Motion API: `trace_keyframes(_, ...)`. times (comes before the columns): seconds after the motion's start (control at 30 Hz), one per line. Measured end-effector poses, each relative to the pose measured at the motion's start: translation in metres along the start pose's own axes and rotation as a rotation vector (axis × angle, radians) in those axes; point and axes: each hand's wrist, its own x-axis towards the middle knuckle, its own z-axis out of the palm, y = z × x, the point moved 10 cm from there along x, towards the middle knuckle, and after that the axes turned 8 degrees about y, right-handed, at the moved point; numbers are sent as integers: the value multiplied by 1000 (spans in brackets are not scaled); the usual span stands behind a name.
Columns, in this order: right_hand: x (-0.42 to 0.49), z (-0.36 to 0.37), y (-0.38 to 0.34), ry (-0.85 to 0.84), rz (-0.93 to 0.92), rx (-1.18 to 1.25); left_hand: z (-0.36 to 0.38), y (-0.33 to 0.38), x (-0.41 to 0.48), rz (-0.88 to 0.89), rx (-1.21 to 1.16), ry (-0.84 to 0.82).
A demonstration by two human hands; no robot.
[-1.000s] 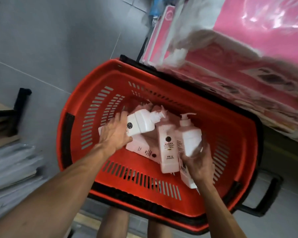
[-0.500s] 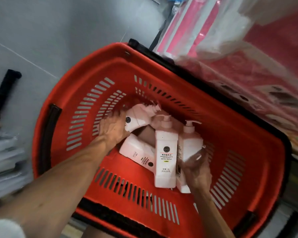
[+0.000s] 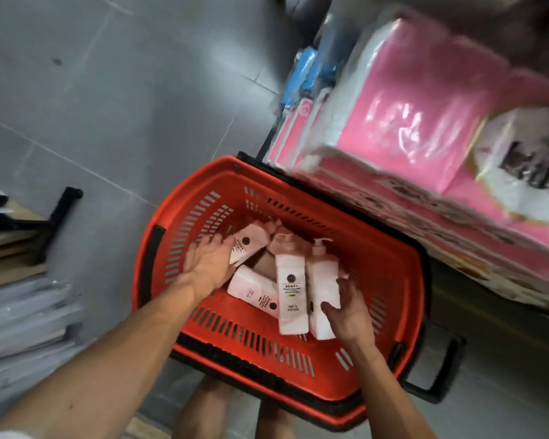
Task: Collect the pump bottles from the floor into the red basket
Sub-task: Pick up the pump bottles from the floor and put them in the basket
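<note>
Pink wrapped packs [image 3: 419,122] stand beside the red basket [image 3: 377,248].

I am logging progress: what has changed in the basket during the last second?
The left grip lowered its pump bottle onto the pile and let go; fingers now straight. The right grip still holds the rightmost bottle. The other bottles in the red basket lie unchanged.
</note>
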Motion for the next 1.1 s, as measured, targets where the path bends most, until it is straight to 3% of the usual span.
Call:
trace_keyframes(0.27,-134,-129,-91,-18,-72,-124,-136,66,-149,110,2,77)
trace_keyframes(0.5,-240,-217,-128,74,-143,-132,-262,132,-255,313,-3,360)
trace_keyframes(0.73,-339,-258,-129,155,-79,-60,-299,164,-331,470,-27,353)
trace_keyframes(0.93,-401,-297,-131,356,-41,108,-321,167,-375,655,-119,346)
trace_keyframes(1.1,-433,-321,-110,491,31,214,-327,196,-400,813,-17,309)
